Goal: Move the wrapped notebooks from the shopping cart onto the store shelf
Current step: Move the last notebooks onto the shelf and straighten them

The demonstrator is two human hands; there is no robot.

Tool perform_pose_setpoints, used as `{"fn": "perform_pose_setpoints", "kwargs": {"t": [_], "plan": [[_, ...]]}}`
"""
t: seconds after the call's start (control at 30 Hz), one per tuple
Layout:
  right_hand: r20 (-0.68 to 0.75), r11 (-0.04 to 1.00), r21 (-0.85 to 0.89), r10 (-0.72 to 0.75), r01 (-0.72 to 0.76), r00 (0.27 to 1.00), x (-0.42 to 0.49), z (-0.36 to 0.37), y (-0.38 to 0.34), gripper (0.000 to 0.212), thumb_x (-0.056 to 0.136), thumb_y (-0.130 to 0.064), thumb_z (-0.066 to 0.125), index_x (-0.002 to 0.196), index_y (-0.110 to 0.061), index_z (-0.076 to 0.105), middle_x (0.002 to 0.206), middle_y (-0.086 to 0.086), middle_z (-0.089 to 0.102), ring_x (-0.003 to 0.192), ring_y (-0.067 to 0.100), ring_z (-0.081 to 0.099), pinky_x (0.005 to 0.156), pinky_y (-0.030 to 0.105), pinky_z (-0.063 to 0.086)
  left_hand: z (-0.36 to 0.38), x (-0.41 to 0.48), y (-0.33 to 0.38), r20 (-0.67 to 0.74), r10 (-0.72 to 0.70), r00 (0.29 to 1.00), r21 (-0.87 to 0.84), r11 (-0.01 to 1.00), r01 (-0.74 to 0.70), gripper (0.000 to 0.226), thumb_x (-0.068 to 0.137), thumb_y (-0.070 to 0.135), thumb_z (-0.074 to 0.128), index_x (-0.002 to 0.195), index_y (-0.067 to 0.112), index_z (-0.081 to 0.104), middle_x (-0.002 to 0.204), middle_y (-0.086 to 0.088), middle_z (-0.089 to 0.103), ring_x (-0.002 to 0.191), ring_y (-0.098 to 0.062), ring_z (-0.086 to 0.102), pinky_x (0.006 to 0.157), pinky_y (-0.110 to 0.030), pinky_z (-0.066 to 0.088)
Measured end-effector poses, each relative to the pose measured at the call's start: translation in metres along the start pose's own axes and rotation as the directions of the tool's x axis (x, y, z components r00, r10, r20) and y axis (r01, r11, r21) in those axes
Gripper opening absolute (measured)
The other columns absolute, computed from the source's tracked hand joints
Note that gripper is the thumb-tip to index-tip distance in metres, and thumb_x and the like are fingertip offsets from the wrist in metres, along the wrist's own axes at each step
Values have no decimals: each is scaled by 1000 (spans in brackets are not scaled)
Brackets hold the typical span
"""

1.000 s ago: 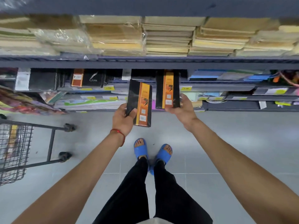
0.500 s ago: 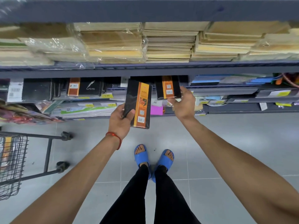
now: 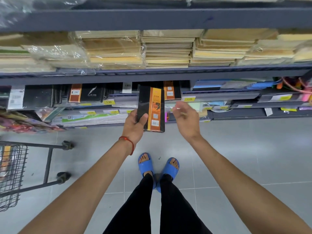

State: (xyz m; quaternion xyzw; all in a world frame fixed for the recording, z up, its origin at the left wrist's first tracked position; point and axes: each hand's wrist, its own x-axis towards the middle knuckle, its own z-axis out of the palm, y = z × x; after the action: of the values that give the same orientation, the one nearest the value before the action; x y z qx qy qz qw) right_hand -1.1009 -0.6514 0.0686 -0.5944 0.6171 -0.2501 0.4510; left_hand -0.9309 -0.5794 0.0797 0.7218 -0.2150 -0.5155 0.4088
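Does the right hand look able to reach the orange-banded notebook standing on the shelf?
Probably yes. The right hand is open and empty just below the orange-banded notebook on the shelf, nothing between them. The wrapped notebook in the left hand covers only its left edge.

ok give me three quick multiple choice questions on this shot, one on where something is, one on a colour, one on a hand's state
1. The shopping cart stands: A) at the person's left B) at their right C) between their feet
2. The band on the notebook in the left hand is: A) green B) orange C) white
3. The right hand is: A) gripping a notebook B) resting on the cart C) open, holding nothing
Answers: 1 A, its wire basket shows at the left edge; 2 B, an orange strip runs down the black cover; 3 C, its loose fingers hold nothing.
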Motion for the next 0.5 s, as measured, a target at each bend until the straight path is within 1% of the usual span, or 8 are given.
{"fn": "perform_pose_setpoints", "kwargs": {"t": [0.07, 0.13, 0.2, 0.27, 0.3, 0.37, 0.43, 0.5], "plan": [[225, 999, 32, 29, -37, 974, -17, -8, -7, 34, 97, -29, 65, 126, -12, 66, 114, -5, 67, 100, 3, 62, 85, 18, 54, 9, -6, 5, 21, -38, 999, -35, 999, 39, 30, 103, 21, 47, 132, 15, 51, 119, -6, 68, 107, -22, 66, 96, -40, 53], [338, 1000, 4, 3, -4, 941, -28, -12, -9, 41, 92, -39, 70, 130, -24, 64, 117, -10, 66, 103, 3, 63, 86, 21, 53, 19, -9, 11, 48, -70, 996, -43, 996, 72, 33, 104, 21, 44, 137, 19, 46, 122, -5, 65, 110, -20, 64, 95, -37, 53], [350, 1000, -7, -9, 13, 937, -31, -17, -9, 56, 79, -44, 82, 129, -30, 62, 118, -11, 63, 106, 5, 62, 88, 21, 52, 27, -10, 19, 106, -101, 989, -46, 993, 106, 36, 103, 16, 46, 139, 20, 43, 121, -1, 63, 108, -17, 62, 87, -30, 53], [385, 1000, -12, 0, 5, 923, -26, -24, -10, 71, 67, -37, 92, 129, -25, 60, 116, -10, 63, 104, -1, 62, 85, 13, 50, 32, -8, 25, 185, -130, 974, -8, 991, 134, 45, 95, 5, 54, 137, 19, 43, 115, -1, 65, 105, -17, 62, 83, -28, 53], [399, 1000, -15, 1, 5, 917, -22, -28, -10, 72, 65, -29, 94, 128, -20, 60, 112, -11, 64, 99, -7, 63, 80, 7, 48, 33, -6, 28, 219, -142, 965, 36, 990, 138, 50, 89, 2, 58, 134, 18, 43, 113, -3, 65, 106, -19, 61, 83, -29, 53], [375, 1000, -21, 5, 3, 927, -12, -33, -5, 65, 67, -17, 93, 123, -14, 61, 104, -13, 63, 89, -16, 61, 72, 2, 45, 34, -1, 33, 270, -148, 951, 123, 985, 119, 55, 83, -2, 60, 132, 18, 44, 115, -6, 64, 107, -19, 59, 83, -28, 51], [325, 999, -46, -7, 23, 946, -4, -34, -1, 62, 70, -17, 91, 125, -16, 62, 108, -4, 63, 93, -8, 61, 77, 7, 47, 36, 4, 36, 320, -113, 941, 165, 984, 62, 52, 85, -2, 64, 130, 17, 46, 114, -5, 64, 100, -14, 57, 79, -26, 49], [295, 997, -70, -18, 40, 955, 3, -33, 4, 65, 70, -21, 91, 128, -19, 61, 116, 0, 62, 100, 3, 61, 85, 17, 51, 38, 11, 33, 329, -30, 944, 185, 982, -33, 50, 86, 0, 69, 130, 15, 51, 111, -1, 65, 99, -11, 59, 81, -27, 50]]}}
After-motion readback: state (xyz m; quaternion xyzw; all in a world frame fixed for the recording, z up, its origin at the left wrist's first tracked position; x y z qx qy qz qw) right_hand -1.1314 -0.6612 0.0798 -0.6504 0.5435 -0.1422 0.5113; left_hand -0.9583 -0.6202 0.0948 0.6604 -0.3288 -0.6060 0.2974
